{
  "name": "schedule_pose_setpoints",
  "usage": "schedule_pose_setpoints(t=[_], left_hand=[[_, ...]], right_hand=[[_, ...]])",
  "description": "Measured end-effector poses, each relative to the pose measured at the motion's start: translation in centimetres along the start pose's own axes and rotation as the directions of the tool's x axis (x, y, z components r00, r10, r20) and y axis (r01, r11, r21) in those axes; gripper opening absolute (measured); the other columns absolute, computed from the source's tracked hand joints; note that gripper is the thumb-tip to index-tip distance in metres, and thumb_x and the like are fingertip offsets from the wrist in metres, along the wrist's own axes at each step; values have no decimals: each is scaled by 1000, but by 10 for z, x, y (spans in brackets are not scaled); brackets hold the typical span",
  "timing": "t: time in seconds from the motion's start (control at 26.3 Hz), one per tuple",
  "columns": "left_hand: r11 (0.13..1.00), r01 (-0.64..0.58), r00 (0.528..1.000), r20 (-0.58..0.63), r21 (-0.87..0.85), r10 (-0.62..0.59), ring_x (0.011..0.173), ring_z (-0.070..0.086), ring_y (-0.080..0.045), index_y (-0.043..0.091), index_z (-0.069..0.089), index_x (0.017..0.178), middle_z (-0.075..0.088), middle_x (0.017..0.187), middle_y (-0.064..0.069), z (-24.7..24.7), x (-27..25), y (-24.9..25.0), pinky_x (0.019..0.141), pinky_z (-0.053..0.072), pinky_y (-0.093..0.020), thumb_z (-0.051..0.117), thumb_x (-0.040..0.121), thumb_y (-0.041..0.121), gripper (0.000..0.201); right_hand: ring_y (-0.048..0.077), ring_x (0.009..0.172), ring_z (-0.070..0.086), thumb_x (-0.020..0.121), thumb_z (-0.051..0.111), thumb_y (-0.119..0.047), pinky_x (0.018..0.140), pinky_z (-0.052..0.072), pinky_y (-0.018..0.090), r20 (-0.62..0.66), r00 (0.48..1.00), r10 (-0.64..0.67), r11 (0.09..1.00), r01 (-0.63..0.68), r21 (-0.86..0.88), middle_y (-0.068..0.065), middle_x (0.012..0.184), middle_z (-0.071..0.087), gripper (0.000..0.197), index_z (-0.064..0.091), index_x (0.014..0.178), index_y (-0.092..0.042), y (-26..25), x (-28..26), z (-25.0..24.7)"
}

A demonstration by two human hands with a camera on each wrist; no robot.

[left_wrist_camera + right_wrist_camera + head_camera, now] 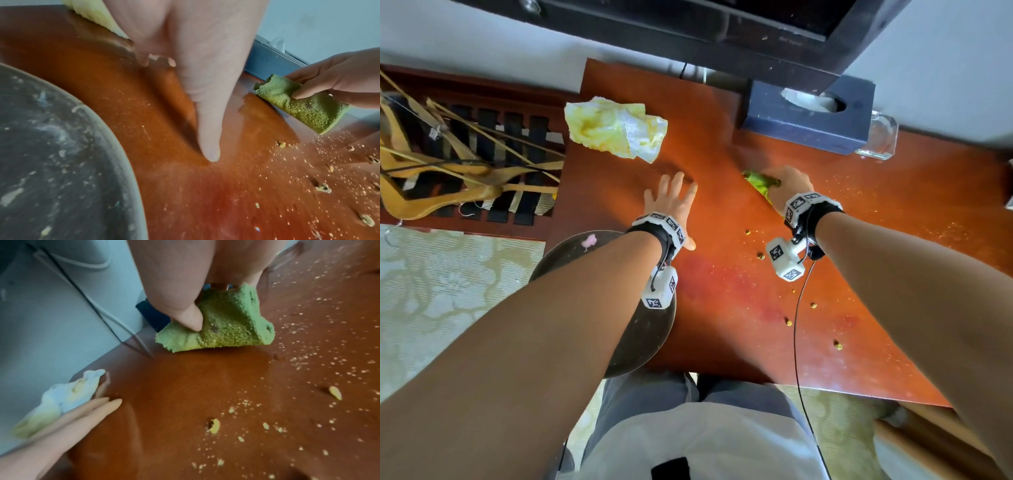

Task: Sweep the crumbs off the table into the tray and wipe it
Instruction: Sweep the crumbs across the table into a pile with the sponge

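The reddish-brown counter (722,144) fills the middle of the head view, its far edge meeting a pale wall. At its near left corner a dark round tray (643,339) sits partly under the person's left forearm, overhanging the counter edge; the left wrist view shows its grey floor dusted with pale specks. At the far right stands a dark blue tissue box (804,120), with a clear glass dish (878,137) just beside it on the right. A crumpled yellow-and-white cloth (616,128) lies near the far left edge.

The left hand (671,202) rests flat on the counter with its fingers (207,129) straight and spread, holding nothing, between the yellow cloth and the tray. The right hand (789,188) sits further right and well apart from it, its fingers (189,318) curled around a folded green cloth (222,327), thumb pressing into the fabric; the cloth's lower edge touches the counter.

Yellow crumbs (789,322) lie scattered on the counter below and to the right of the right hand: a few larger lumps toward the near edge, and a fine dusting of specks spreading to the right.
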State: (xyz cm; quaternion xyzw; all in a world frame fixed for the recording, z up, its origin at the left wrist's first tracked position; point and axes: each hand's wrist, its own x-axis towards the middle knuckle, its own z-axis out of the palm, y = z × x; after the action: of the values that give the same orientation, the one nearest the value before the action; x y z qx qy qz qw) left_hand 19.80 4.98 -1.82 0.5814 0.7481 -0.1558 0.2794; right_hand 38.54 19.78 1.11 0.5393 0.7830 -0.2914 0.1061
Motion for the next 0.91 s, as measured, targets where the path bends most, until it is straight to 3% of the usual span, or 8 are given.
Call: schedule_pose_setpoints(t=[0.11, 0.23, 0.42, 0.65, 0.72, 0.8, 0.84, 0.91], left_hand=[[1000, 14, 999, 36, 16, -15, 148, -11, -36, 28, -3, 154, -17, 160, -7, 8, 4, 7, 112, 16, -66, 88, 51, 57, 140], [999, 32, 999, 26, 25, -32, 147, -12, -38, 27, -7, 154, -19, 160, -9, 11, 6, 12, 111, 15, -68, 90, 50, 55, 144], [996, 75, 996, 49, 46, -77, 147, -12, -38, 28, -7, 153, -18, 160, -9, 6, 6, 20, 111, 19, -67, 92, 50, 52, 145], [987, 149, 987, 44, 54, -152, 148, -8, -37, 29, -1, 154, -15, 161, -9, 7, 15, 28, 108, 28, -63, 91, 62, 31, 130], [984, 171, 984, 34, 40, -172, 148, -3, -38, 28, 4, 154, -10, 161, -10, 6, 16, 32, 107, 31, -62, 88, 67, 24, 121], [989, 142, 990, 13, 35, -142, 145, 7, -38, 24, 16, 151, 1, 160, -10, -2, 15, 42, 102, 37, -59, 90, 63, 29, 115], [994, 102, 995, -4, 27, -102, 143, 13, -37, 22, 22, 148, 7, 158, -9, -8, 15, 47, 99, 39, -57, 91, 60, 32, 112], [1000, -5, 1000, -28, 11, 6, 138, 24, -34, 19, 32, 143, 17, 154, -8, -22, 19, 56, 94, 43, -53, 91, 60, 37, 103]], right_hand=[[24, 82, 63, 86, 40, 0, 69, 55, 29, 8, 999, 42, 999, -42, -11, 1, 109, 68, 59, 62, 126, -37, 14, 4, 4], [21, 80, 62, 94, 42, -5, 67, 54, 30, 111, 989, -94, 982, 110, -152, -4, 107, 66, 54, 59, 128, -43, 11, 2, 17], [14, 99, 59, 97, 42, -7, 80, 49, 30, 269, 909, -317, 909, 373, -188, -13, 107, 61, 48, 64, 123, -41, 2, -33, 41], [13, 115, 56, 96, 44, -3, 91, 49, 31, 485, 801, -351, 849, 490, -195, -14, 124, 61, 50, 64, 125, -38, 13, -62, 63], [15, 114, 56, 92, 46, -2, 92, 49, 34, 472, 827, -304, 897, 415, -150, -10, 122, 61, 49, 65, 124, -34, 14, -60, 59], [18, 110, 58, 89, 48, -2, 94, 49, 38, 344, 910, -232, 961, 270, -65, -5, 120, 63, 48, 64, 125, -30, 17, -58, 47], [19, 103, 61, 89, 48, -2, 90, 52, 37, 268, 944, -192, 980, 199, -2, -2, 119, 65, 48, 63, 126, -28, 19, -58, 41], [14, 77, 64, 91, 49, -4, 68, 56, 28, 156, 985, -71, 990, 51, 133, 0, 110, 70, 45, 64, 126, -26, 27, -59, 27]])
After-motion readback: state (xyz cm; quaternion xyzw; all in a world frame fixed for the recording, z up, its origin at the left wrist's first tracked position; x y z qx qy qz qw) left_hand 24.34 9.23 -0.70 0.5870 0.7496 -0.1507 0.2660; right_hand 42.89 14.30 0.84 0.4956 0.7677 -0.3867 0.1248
